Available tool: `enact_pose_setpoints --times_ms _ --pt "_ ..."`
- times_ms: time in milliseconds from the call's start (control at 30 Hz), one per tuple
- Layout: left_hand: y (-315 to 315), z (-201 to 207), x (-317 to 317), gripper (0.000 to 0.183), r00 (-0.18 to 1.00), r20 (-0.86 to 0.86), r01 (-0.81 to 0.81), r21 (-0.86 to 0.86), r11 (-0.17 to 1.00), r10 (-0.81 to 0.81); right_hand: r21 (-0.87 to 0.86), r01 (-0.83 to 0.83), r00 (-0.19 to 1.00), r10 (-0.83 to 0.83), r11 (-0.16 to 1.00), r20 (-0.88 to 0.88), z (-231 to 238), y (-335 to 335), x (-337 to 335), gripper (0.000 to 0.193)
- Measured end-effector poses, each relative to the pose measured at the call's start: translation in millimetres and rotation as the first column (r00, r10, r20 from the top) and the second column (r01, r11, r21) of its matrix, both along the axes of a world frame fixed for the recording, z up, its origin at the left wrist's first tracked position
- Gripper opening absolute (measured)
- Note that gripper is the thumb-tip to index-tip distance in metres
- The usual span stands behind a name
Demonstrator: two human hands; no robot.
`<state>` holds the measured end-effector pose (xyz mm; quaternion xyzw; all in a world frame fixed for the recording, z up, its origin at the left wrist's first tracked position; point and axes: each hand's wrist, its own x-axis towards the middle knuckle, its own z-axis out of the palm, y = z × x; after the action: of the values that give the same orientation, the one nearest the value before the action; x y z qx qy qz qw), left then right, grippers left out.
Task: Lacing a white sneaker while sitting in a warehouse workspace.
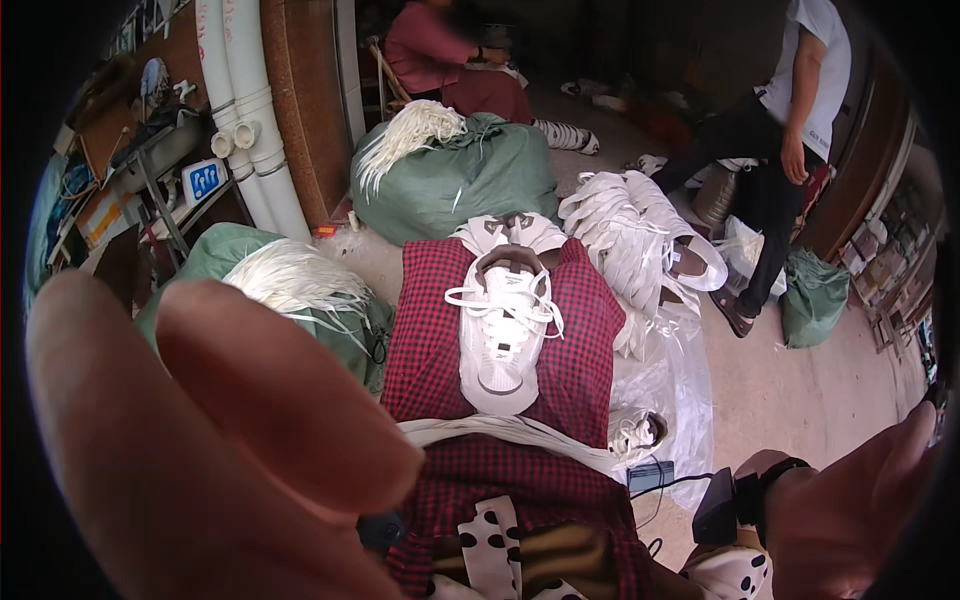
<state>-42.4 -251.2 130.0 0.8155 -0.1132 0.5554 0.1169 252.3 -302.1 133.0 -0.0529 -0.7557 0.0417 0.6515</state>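
Very close up on the left, my left hand is raised with its fingers stretched and apart; nothing shows between them. My right hand is lifted at the right rim, its fingers cut off from sight. A black band with a small black box and cable is on that wrist. Before me a white sneaker, its laces tied in a bow, rests toe toward me on a red and black checked cloth over my lap. Neither hand touches it. A bundle of white laces lies across the cloth nearer to me.
Green sacks topped with white laces stand ahead and left. White sneakers are piled at the right, by clear plastic sheeting. One person sits beyond; another stands at the right. White pipes rise at the left.
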Motion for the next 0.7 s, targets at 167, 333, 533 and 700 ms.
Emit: enact_pose_setpoints --times_ms 167,333,533,700 --pt "2.0 -1.3 -7.6 0.042 0.998 -0.042 0.052 -0.003 0.999 -0.053 0.022 0.049 0.998 -0.048 0.999 -0.049 0.6 -7.6 11.9 0.048" --pt "10.4 0.9 -10.9 0.043 0.992 -0.074 0.101 -0.033 0.994 -0.103 0.016 0.081 0.995 -0.080 0.997 -0.059 2.7 -10.7 15.4 0.040" --pt "4.8 5.7 -13.0 0.043 0.986 -0.085 0.141 -0.041 0.989 -0.144 -0.002 0.103 0.992 -0.103 0.995 -0.076 5.8 -13.8 19.1 0.032" --pt "-0.2 10.7 -12.8 0.043 0.980 -0.086 0.179 -0.023 0.984 -0.180 0.003 0.103 0.992 -0.103 0.995 -0.080 8.5 -19.7 18.2 0.026"
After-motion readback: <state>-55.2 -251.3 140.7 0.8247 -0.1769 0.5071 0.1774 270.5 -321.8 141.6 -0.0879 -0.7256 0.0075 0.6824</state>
